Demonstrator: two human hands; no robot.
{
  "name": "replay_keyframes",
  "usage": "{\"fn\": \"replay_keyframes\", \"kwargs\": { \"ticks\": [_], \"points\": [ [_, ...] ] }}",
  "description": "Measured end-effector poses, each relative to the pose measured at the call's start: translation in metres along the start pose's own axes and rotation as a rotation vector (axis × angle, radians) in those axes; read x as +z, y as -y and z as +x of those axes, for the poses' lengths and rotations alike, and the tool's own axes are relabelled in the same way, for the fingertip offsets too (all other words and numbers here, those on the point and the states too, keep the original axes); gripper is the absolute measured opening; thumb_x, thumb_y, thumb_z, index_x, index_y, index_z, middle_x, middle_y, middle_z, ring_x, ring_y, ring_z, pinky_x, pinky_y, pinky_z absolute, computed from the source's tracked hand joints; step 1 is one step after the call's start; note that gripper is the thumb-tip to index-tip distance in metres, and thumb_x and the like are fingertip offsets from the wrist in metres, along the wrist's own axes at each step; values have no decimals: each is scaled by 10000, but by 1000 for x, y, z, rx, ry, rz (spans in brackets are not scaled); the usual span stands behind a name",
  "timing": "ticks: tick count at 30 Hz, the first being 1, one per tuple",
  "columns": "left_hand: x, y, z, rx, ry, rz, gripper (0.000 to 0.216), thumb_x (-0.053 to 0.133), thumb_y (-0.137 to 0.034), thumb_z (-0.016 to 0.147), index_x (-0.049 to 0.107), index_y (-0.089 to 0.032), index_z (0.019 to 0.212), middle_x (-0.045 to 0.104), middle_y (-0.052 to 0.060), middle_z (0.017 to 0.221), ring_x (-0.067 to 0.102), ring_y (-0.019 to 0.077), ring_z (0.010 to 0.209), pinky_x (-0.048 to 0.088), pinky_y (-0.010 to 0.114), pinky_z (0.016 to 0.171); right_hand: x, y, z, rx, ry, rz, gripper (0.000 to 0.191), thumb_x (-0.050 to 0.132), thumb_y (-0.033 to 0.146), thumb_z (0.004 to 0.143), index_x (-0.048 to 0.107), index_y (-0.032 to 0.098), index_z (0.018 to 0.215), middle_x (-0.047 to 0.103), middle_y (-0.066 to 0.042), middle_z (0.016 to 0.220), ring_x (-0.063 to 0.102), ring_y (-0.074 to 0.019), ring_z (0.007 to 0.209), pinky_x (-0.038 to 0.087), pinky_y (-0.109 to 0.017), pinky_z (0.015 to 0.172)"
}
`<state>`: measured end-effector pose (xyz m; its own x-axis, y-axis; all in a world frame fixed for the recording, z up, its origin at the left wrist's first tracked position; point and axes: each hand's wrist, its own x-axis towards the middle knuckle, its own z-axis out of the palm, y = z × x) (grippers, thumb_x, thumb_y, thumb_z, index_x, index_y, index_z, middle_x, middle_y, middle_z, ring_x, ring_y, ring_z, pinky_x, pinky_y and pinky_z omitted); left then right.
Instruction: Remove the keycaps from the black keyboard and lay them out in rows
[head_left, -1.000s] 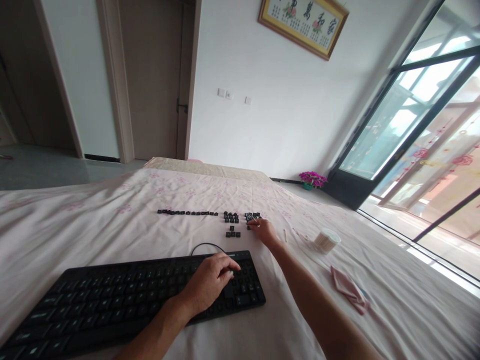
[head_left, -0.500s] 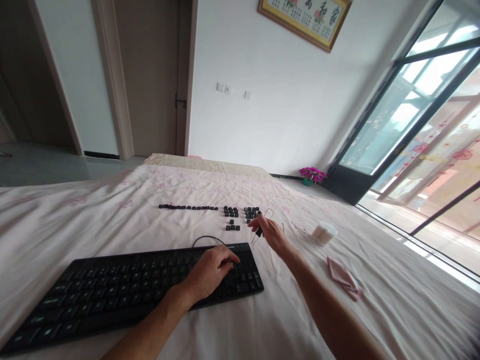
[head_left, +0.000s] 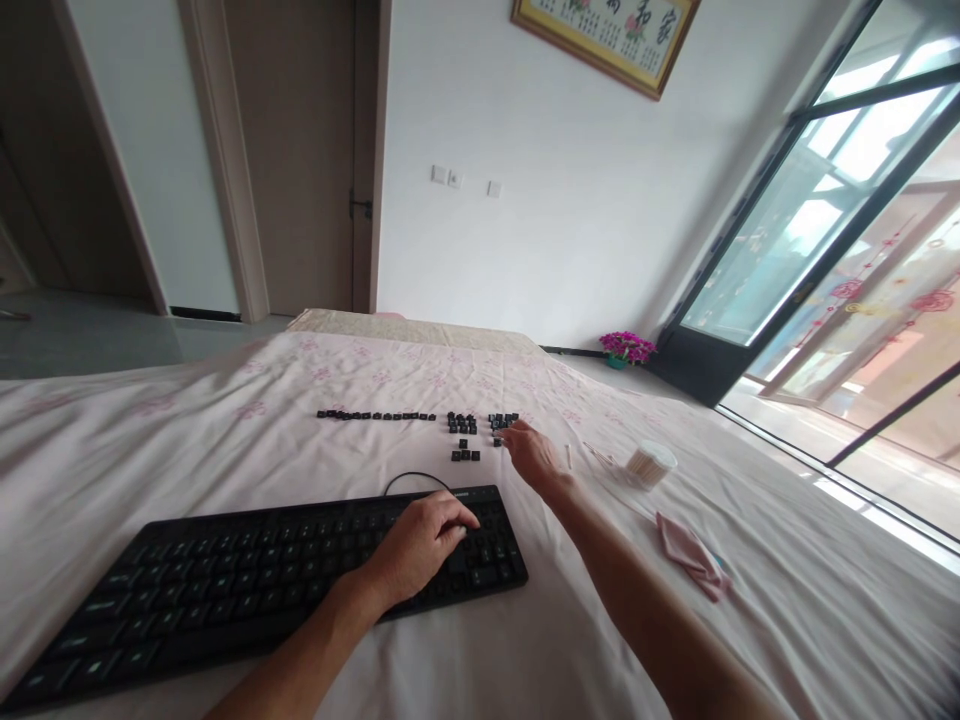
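With the left hand [head_left: 421,541] resting on the keyboard [head_left: 270,560], the right hand [head_left: 534,455] is at the rightmost group of detached keycaps [head_left: 503,418] beyond it, apparently arranging them; the next move calls for fingertip control, though neither hand's grip can be determined.

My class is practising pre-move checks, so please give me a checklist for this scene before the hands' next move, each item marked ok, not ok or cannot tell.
1. Left hand on the keyboard, towards its right end: ok.
2. Right hand at the rightmost loose keycaps: ok.
3. Anything gripped by the right fingers: cannot tell, hidden.
4. Long keycap row apart from the keyboard: ok.
5. Pink cloth off the keyboard: ok.
6. White sticks all inside the tub: not ok, some lie outside.
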<state>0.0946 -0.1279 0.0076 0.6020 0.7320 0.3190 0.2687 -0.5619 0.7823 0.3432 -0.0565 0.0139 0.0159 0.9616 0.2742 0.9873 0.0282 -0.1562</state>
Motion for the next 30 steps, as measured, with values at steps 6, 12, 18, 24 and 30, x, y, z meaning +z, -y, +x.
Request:
{"fn": "replay_keyframes", "kwargs": {
  "ticks": [6, 12, 18, 24, 30],
  "points": [
    [-1, 0, 1, -1, 2, -4, 238, 504, -87, 784, 679, -220, 874, 647, 21, 918, 593, 159, 884, 439, 254, 836, 10, 1, 18, 12, 65, -19, 217, 540, 263, 858, 715, 295, 983, 642, -32, 1054, 598, -191, 905, 386, -265, 717],
    [-1, 0, 1, 0, 9, -11, 247, 499, -75, 776, 677, -218, 869, 644, 21, 915, 591, 157, 882, 439, 253, 836, 14, -20, 22, 159, 57, 21, 205, 560, 316, 820, 725, 243, 916, 688, -51, 915, 611, -207, 833, 381, -268, 678],
    [0, 1, 1, -2, 10, -15, 250, 500, -72, 774, 676, -218, 872, 644, 16, 918, 588, 151, 882, 435, 246, 829, 21, -27, 23, 216, 47, 112, 232, 572, 347, 790, 726, 260, 941, 707, -13, 855, 621, -182, 780, 382, -233, 613],
    [-1, 0, 2, -1, 15, -8, 242, 506, -76, 775, 677, -216, 874, 642, 11, 918, 585, 146, 889, 429, 242, 835, 21, -22, 25, 190, 31, 164, 202, 601, 299, 764, 737, 289, 914, 718, 0, 904, 629, -195, 860, 412, -243, 695],
    [-1, 0, 2, 3, 16, 4, 234, 510, -86, 781, 679, -215, 877, 644, 15, 921, 588, 151, 889, 432, 247, 837, 6, -16, 19, 179, -30, 215, 279, 510, 375, 843, 719, 224, 949, 708, -47, 905, 634, -207, 834, 421, -262, 693]
  ]
}}
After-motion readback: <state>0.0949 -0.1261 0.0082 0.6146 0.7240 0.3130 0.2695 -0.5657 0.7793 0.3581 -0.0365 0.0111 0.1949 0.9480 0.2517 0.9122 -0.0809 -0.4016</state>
